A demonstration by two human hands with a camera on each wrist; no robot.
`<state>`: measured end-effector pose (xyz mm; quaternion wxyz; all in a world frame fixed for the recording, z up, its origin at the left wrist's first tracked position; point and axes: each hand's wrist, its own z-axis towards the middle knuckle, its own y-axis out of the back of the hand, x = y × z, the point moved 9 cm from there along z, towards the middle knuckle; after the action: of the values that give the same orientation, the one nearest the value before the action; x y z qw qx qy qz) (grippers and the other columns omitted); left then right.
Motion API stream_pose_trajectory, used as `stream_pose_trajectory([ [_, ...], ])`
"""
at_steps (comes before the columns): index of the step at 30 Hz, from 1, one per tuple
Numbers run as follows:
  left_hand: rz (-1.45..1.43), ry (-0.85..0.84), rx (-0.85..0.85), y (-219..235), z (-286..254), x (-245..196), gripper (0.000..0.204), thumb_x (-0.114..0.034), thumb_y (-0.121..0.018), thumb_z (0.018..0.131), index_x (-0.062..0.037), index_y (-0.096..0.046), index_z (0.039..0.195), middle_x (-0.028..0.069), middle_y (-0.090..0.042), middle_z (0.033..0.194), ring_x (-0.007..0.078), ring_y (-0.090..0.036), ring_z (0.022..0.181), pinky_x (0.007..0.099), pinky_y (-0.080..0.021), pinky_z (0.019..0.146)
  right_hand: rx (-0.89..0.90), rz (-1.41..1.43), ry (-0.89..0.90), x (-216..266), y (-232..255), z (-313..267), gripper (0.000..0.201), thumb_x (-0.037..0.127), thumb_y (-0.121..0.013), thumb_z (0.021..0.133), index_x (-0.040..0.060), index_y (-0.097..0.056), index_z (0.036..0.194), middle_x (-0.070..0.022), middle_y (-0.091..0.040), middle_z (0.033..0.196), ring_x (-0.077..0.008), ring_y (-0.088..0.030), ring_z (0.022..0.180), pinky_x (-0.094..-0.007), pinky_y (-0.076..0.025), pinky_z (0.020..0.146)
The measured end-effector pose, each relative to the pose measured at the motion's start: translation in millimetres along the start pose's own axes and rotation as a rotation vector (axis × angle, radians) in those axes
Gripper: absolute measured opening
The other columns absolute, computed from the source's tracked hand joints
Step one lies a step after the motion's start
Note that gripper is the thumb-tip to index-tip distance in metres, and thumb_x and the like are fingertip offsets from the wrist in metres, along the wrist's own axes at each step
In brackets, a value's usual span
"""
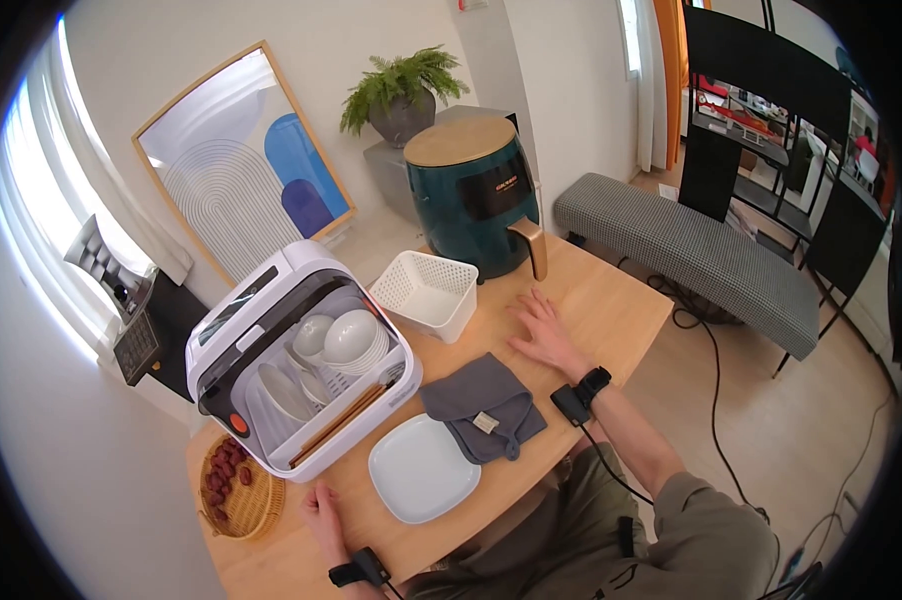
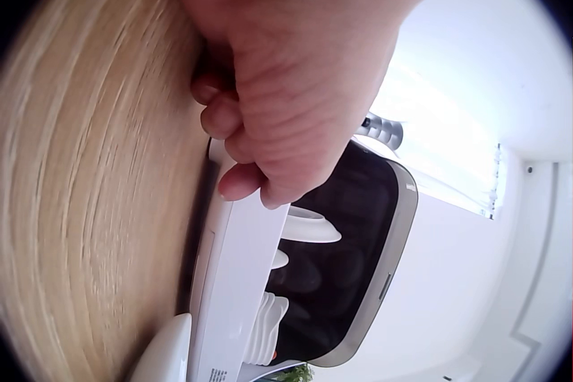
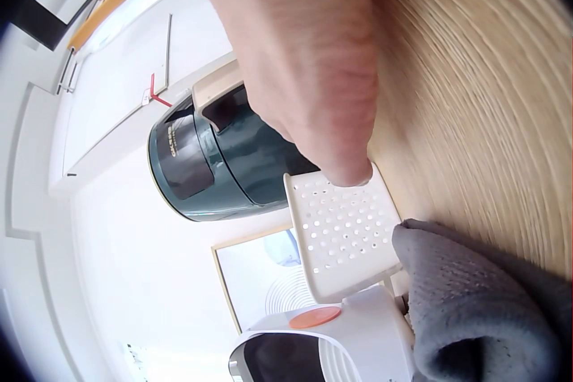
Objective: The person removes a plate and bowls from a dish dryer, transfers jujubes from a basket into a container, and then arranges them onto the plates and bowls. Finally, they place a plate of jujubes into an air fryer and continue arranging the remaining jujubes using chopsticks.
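My left hand rests on the wooden table beside the front corner of a white dish box, its fingers loosely curled and holding nothing. My right hand lies on the table with fingers spread, in front of a dark green air fryer and to the right of a white perforated basket. Between the hands are a pale square plate and a folded grey cloth with a small label. Inside the box, under its raised dark cover, stand white bowls, plates and brown chopsticks.
At the table's left end sits a round wicker basket holding dark red dates. Behind the table are a framed picture and a potted fern. A checked bench and black cables lie to the right.
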<state>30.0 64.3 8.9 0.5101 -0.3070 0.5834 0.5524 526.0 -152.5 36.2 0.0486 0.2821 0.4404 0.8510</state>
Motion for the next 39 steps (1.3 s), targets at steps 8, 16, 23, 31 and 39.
stream_pose_trajectory([
  [8,-0.014,-0.032,0.005,-0.5,2.4,2.1,0.042,-0.028,-0.057,0.096,-0.0034,-0.056,0.063,-0.0022,-0.049,0.06,0.006,-0.039,0.059,0.0259,-0.03,0.055,0.06,0.004,-0.008,0.2,-4.3,0.5,0.059,0.043,-0.064,0.084,0.0122,-0.053,0.132,-0.0187,-0.051,0.132,-0.0377,-0.032,0.138,-0.0528,-0.021,0.114],
  [16,-0.023,-0.065,0.0,-2.0,2.3,0.6,0.041,-0.03,-0.057,0.097,-0.0053,-0.056,0.063,-0.007,-0.035,0.055,0.0041,-0.03,0.052,0.0257,-0.02,0.049,0.042,-0.023,-0.023,1.4,-2.7,0.5,0.061,0.043,-0.063,0.084,0.0108,-0.05,0.134,-0.0196,-0.052,0.131,-0.0363,-0.036,0.136,-0.0516,-0.021,0.114],
  [23,-0.02,-0.079,-0.015,-2.1,2.6,-1.2,0.041,-0.03,-0.057,0.097,-0.0056,-0.057,0.064,-0.0071,-0.035,0.054,0.0043,-0.03,0.052,0.0261,-0.02,0.049,-0.009,-0.023,-0.011,2.0,2.5,1.0,0.063,0.043,-0.066,0.082,0.0145,-0.05,0.135,-0.0206,-0.036,0.146,-0.0392,-0.026,0.14,-0.0542,-0.02,0.114],
  [31,-0.002,-0.012,0.008,-0.3,1.4,-0.2,0.04,-0.027,-0.058,0.096,-0.0027,-0.057,0.064,-0.0025,-0.048,0.059,0.0065,-0.038,0.058,0.0266,-0.029,0.054,0.0,-0.017,-0.024,0.2,0.8,0.3,0.059,0.044,-0.067,0.081,0.0145,-0.056,0.13,-0.0203,-0.036,0.146,-0.0397,-0.022,0.142,-0.055,-0.02,0.114],
  [39,-0.017,-0.037,0.0,-1.8,0.0,-4.4,0.04,-0.027,-0.058,0.096,-0.0027,-0.057,0.064,-0.0031,-0.046,0.059,0.0064,-0.036,0.058,0.027,-0.027,0.054,0.022,-0.01,-0.023,-0.6,-3.8,0.9,0.059,0.045,-0.065,0.082,0.0113,-0.057,0.129,-0.0158,-0.056,0.126,-0.0349,-0.034,0.137,-0.0524,-0.02,0.114],
])
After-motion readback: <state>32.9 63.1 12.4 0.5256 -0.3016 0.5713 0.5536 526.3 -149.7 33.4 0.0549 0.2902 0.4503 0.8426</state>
